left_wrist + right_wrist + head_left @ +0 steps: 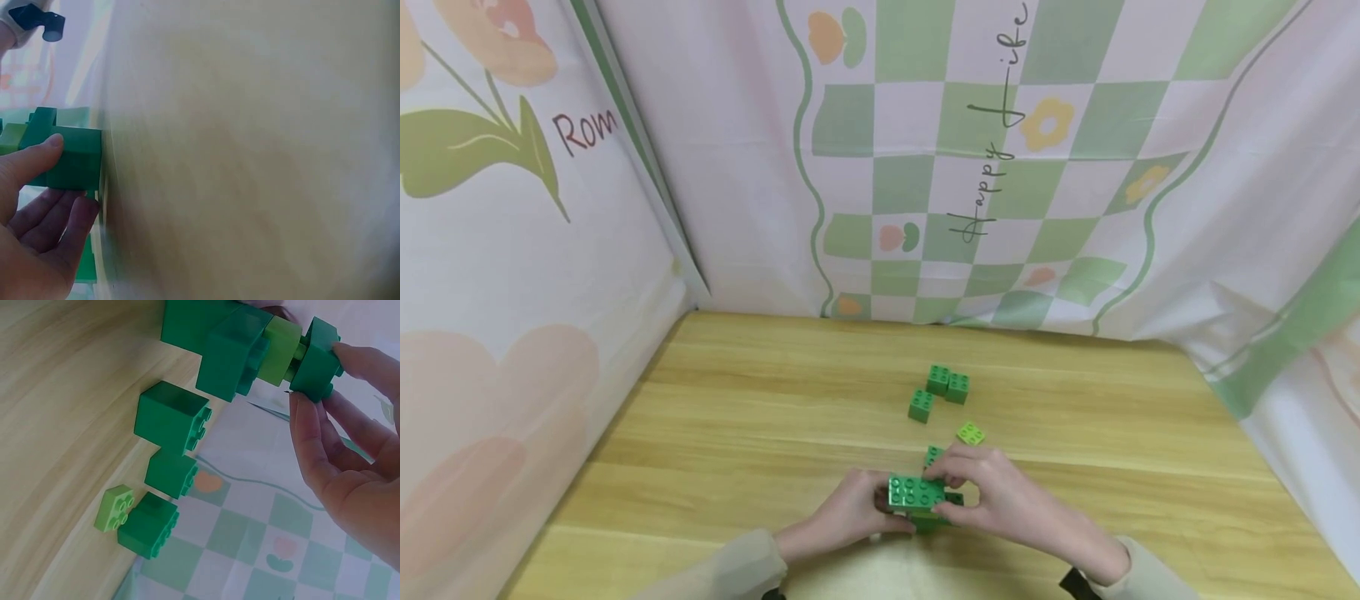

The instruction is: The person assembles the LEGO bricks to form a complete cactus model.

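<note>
My right hand (1000, 498) pinches a dark green eight-stud toy brick (910, 492) between thumb and fingers, at the top of a small stack. In the right wrist view this brick (317, 359) sits over a light green brick (279, 350), whose studs show in a narrow gap between them. Below come larger dark green bricks (234, 353). My left hand (856, 506) grips the stack low down. In the left wrist view its thumb presses a dark green brick (78, 156), with the fingers on the opposite side, partly hidden.
Beyond the hands, loose dark green bricks (921, 406) stand on the wooden table (760, 400). A thin light green brick (971, 434) lies nearer my right hand. Another green brick (934, 454) is partly hidden behind that hand. A patterned curtain (970, 192) hangs along the back edge.
</note>
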